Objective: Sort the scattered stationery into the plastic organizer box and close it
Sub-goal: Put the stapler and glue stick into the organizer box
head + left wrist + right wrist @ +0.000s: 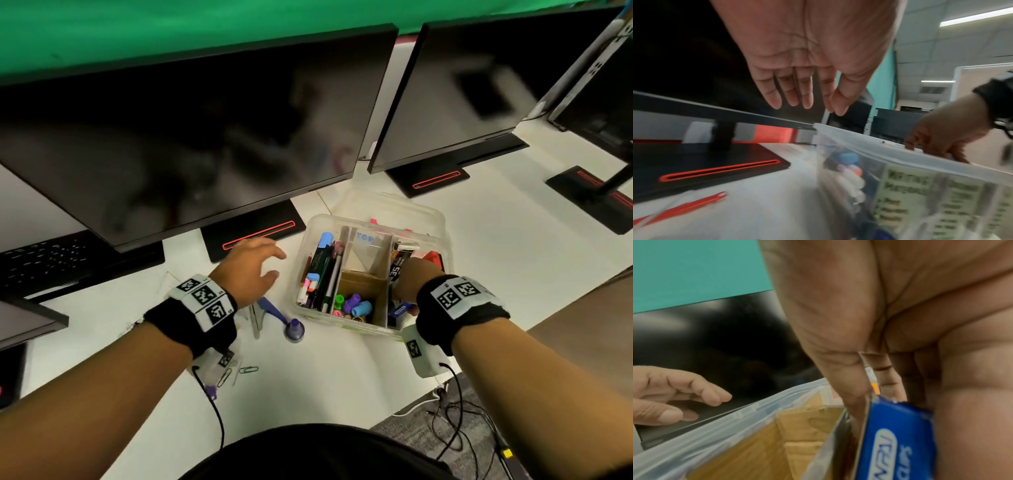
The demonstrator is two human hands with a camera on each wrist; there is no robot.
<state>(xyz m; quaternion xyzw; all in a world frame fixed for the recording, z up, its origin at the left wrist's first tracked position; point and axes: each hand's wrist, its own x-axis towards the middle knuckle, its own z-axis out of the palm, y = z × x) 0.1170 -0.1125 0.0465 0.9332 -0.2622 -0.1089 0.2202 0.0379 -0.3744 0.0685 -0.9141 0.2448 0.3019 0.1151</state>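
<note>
Gripping a blue packet (898, 439) inside the organizer box (310, 236) with my right hand (409, 279); left hand (251, 265) open, empty, beside it

A clear plastic box (373, 219) sits open on the white desk (308, 383), split into compartments. The left one holds pens (323, 274) lying lengthwise; a cardboard-lined middle one holds small colourful caps (356, 305). A blue packet (898, 438) stands in the right compartment. Paperclips (239, 371) and a purple-capped bottle (294, 329) lie on the desk left of the box.
</note>
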